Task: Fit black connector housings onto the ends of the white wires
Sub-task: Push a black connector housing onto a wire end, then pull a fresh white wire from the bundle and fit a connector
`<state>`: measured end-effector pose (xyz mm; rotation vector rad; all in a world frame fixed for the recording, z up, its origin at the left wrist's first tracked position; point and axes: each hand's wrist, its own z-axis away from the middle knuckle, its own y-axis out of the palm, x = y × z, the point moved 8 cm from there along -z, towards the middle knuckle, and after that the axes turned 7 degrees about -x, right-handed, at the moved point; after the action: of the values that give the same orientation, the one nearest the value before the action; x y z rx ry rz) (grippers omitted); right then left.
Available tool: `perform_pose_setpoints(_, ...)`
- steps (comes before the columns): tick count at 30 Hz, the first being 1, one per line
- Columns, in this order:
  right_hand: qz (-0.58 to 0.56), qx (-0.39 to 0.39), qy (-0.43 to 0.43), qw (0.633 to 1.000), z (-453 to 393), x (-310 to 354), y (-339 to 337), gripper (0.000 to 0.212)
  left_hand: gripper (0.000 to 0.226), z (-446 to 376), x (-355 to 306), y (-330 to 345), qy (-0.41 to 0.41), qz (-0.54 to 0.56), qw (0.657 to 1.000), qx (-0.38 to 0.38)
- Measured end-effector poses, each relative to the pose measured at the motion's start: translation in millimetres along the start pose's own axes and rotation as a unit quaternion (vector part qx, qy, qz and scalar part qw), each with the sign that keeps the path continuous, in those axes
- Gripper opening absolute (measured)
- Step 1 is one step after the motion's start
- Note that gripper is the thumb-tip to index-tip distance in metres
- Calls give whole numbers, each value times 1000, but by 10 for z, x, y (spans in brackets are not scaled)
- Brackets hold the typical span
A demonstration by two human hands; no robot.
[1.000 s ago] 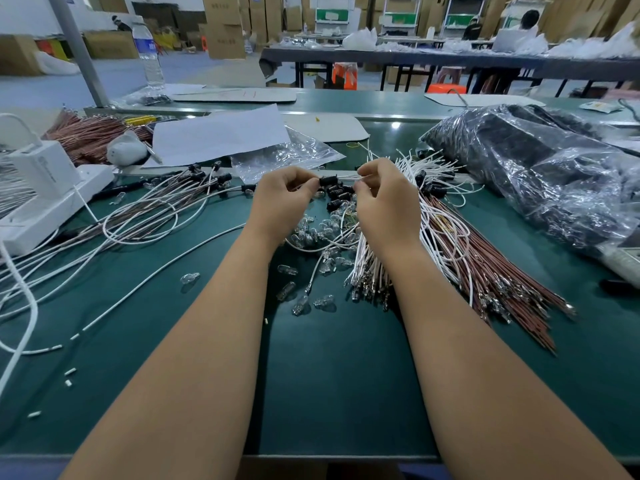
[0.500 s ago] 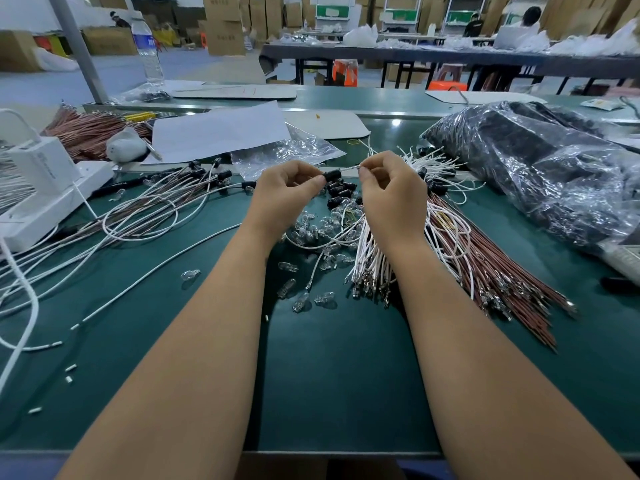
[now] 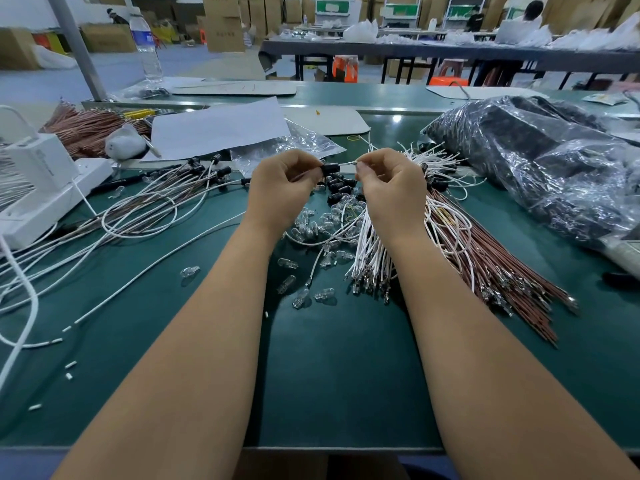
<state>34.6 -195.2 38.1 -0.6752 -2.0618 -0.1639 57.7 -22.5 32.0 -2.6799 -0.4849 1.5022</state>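
Far to the left of the fingers, a white power strip (image 3: 52, 199) is seen at the edge of the green table (image 3: 339, 382), with a white cable (image 3: 20, 299) curving down from it. Behind it a bundle of brown wires (image 3: 86, 128) is laid, and beside that a sheet of white paper (image 3: 214, 128). Between the strip and the left fingers, a loose tangle of finished wires (image 3: 149, 209) is spread, their ends already capped with black housings.

The left hand (image 3: 280, 192) is raised above the table with its fingers curled; a black connector housing (image 3: 327, 168) is pinched at its fingertips (image 3: 317, 168). Just right of it, the bare metal tip of a white wire (image 3: 348, 163) is pointed at the housing's opening; whether the tip has entered cannot be told. That wire is pinched between the thumb and forefinger of the right hand (image 3: 391, 188), the other fingers being clenched.

Directly below the fingertips of both hands, a small heap of loose black housings (image 3: 341, 187) is lying, and nearer the person a scatter of clear glass bulbs (image 3: 311, 223).

Under and right of the right hand, a fanned bundle of white wires (image 3: 372, 251) is laid with metal terminals at the near ends, touching a second bundle of brown wires (image 3: 502, 268) further right. Well right of the fingers, a crumpled plastic bag (image 3: 540, 164) holding dark parts is resting on the table.
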Motion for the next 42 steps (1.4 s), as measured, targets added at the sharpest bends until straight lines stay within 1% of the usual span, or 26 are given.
perform_pose_setpoints(5,44,-5,-48,998,31,57,18,16,12,15,-53,71,17,-18,1000,14)
perform_pose_setpoints(10,58,2,-61,996,29,47,44,10,6,24,-58,68,5,0,1000,24)
perform_pose_setpoints(13,58,4,-57,997,38,49,49,13,5,38,-61,81,-3,3,1000,30)
perform_pose_setpoints(15,39,11,-40,998,39,40,55,14,2,45,-67,92,-9,12,999,33)
perform_pose_setpoints(17,-9,30,1,1000,39,7,77,12,1,44,-75,96,-13,20,999,36)
perform_pose_setpoints(19,-42,64,28,997,57,-7,134,10,3,48,-85,100,-12,22,999,39)
perform_pose_setpoints(21,-50,88,32,994,75,7,179,6,8,56,-107,117,-14,33,998,42)
perform_pose_setpoints(24,-110,79,72,988,54,-24,166,11,18,56,-117,185,-42,70,995,51)
perform_pose_setpoints(26,-154,68,102,981,33,-47,141,9,22,55,-108,219,-65,95,992,54)
perform_pose_setpoints(29,-161,75,118,977,45,-48,143,7,23,64,-72,226,-77,101,990,56)
perform_pose_setpoints(31,-104,90,94,986,21,-10,110,7,18,73,-61,213,-71,86,992,56)
perform_pose_setpoints(33,-16,89,55,994,-60,32,0,9,9,78,-40,178,-65,67,994,51)
perform_pose_setpoints(35,55,46,26,997,-177,45,-206,13,9,67,3,144,-70,74,994,44)
perform_pose_setpoints(37,108,-28,21,994,-305,14,-483,17,9,53,13,129,-65,92,993,38)
perform_pose_setpoints(38,152,-67,27,986,-360,-32,-627,20,8,43,15,132,-61,93,993,37)
perform_pose_setpoints(40,258,-127,64,956,-414,-169,-905,28,7,30,40,152,-56,81,995,35)
perform_pose_setpoints(41,303,-139,94,938,-415,-253,-1014,31,6,27,50,163,-56,78,995,35)
perform_pose_setpoints(42,347,-135,129,919,-402,-341,-1090,30,6,25,58,177,-57,78,995,36)
